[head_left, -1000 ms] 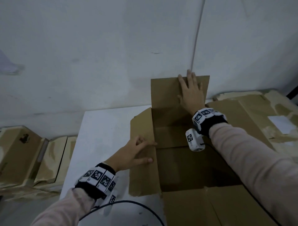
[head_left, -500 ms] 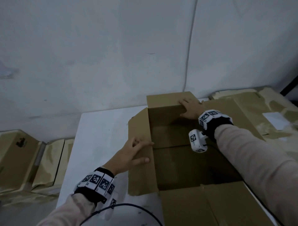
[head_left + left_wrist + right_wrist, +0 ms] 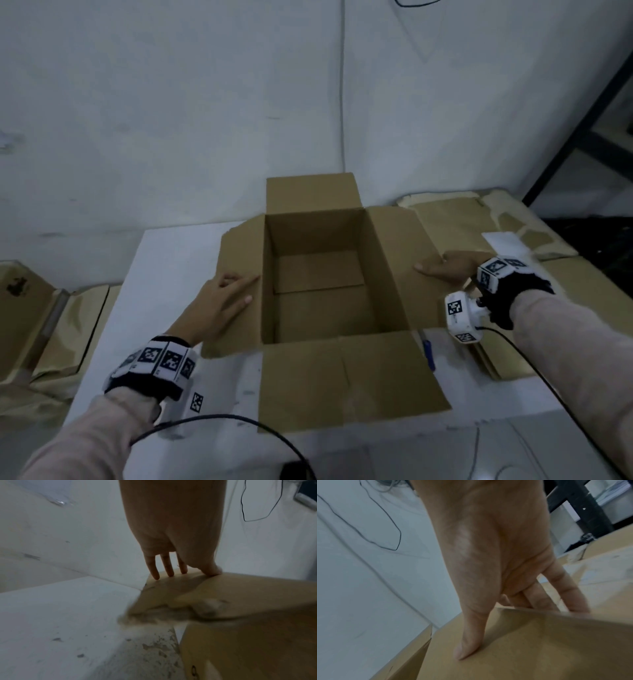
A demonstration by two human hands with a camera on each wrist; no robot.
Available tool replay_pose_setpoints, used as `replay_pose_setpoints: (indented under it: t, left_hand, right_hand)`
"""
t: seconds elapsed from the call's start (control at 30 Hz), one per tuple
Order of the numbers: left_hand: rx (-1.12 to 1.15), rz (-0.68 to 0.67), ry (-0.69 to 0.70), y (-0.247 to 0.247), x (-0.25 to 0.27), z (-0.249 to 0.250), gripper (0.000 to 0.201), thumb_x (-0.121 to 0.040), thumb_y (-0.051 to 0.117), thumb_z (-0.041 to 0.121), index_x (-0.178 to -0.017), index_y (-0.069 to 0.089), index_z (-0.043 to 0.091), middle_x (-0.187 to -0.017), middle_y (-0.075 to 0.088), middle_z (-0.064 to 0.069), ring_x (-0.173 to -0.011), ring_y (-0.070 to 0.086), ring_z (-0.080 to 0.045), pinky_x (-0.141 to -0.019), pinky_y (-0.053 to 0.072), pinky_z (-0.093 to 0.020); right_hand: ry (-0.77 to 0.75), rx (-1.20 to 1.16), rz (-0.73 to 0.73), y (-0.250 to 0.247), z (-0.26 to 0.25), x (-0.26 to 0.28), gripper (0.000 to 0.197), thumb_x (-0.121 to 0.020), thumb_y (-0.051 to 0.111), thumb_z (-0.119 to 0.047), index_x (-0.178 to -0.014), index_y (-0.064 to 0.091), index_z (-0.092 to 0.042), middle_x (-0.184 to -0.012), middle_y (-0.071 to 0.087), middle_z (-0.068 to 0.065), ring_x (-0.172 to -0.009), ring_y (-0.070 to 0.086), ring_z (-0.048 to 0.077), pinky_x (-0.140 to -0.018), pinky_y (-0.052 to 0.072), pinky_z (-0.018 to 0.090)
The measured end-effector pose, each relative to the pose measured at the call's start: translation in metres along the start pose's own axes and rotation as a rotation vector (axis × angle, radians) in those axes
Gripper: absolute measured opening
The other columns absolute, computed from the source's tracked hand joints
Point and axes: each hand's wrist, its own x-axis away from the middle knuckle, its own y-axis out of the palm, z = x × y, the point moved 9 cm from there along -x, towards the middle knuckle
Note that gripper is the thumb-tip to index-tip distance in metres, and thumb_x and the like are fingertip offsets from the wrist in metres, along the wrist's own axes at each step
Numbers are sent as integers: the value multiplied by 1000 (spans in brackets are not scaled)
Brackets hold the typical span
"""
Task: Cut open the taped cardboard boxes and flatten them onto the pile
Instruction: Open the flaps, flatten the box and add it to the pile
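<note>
The brown cardboard box [image 3: 315,274] stands upright and open on the table, empty inside. Its flaps at 3, 6 and 9 o'clock are splayed outward; the one at 12 stands up. The pile [image 3: 455,219] of flattened cardboard lies at its 2 o'clock.

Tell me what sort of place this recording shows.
Probably a storeroom or packing area: an open cardboard box on a white table, flattened cardboard piled alongside, a bare wall and dark metal racking.

White table [image 3: 178,274], grey wall [image 3: 171,102] with thin cable [image 3: 342,102], black frame [image 3: 582,130]
</note>
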Motion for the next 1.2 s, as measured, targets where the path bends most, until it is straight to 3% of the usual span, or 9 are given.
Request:
replay_pose_setpoints:
  t: [0.13,0.27,0.47,0.63,0.77,0.83,0.93,1.03,1.2]
  left_hand:
    - [54,-27,-157,10,34,16,47,-98,45,37,-143,36,31,-138,34,-1,-128,38,-21,-109,31,-34]
    - [147,1,-199,11,71,43,54,-91,42,47,-138,46,21,-130,41,3,-126,42,-18,-108,34,-33]
    - [195,-59,-248,2,95,84,50,-94,42,46,-139,42,25,-139,44,-2,-125,43,-16,-95,33,-25]
    - [260,15,-159,-28,100,122,70,-81,37,73,-139,40,35,-133,50,9,-119,47,-5,-95,35,-21]
    - [309,2,-91,-37,110,143,72,-68,38,86,-133,32,55,-128,53,19,-114,50,7,-92,40,-16]
    - [306,-61,-88,-32,115,145,88,-64,43,88,-141,22,52,-127,52,21,-114,51,7,-90,41,-13]
    - [185,-133,-106,-18,113,139,88,-82,58,59,-149,3,41,-136,45,14,-120,49,-4,-94,37,-14]
    - [48,-63,-119,-17,108,123,72,-98,49,23,-151,2,33,-143,41,1,-125,47,-19,-98,36,-23]
    - [-40,-18,-137,-25,113,88,75,-95,43,1,-152,2,27,-126,50,4,-109,55,-18,-82,37,-16]
  right_hand:
    - [-116,-169,-63,9,21,26,54,-89,62,-42,-128,48,-8,-102,60,2,-80,57,16,-61,42,26]
    - [-298,-482,-1,-1,21,45,15,-91,63,-16,-102,53,-14,-111,61,14,-89,61,23,-74,52,33]
    - [-557,-668,93,-27,-39,95,25,-91,58,0,-83,40,-15,-80,56,5,-62,54,10,-38,39,15]
    - [-756,-803,109,-40,-114,144,26,-91,57,1,-80,39,-15,-66,50,3,-32,38,1,-31,24,16]
    - [-878,-766,49,-25,-171,181,21,-93,57,-7,-85,40,-15,-77,57,5,-50,53,6,-39,38,16]
    - [-895,-734,6,-8,-192,190,20,-95,56,-10,-85,40,-15,-78,58,6,-50,56,7,-41,43,17]
    - [-866,-709,-98,25,-210,186,14,-97,55,-21,-93,43,-14,-89,63,10,-59,64,10,-50,53,20]
    - [-821,-699,-222,49,-210,170,35,-97,47,-44,-114,52,-15,-105,65,4,-81,70,21,-71,60,33]
    - [-585,-563,189,35,-160,103,53,-93,48,-52,-130,47,-14,-126,57,8,-116,54,27,-95,47,38]
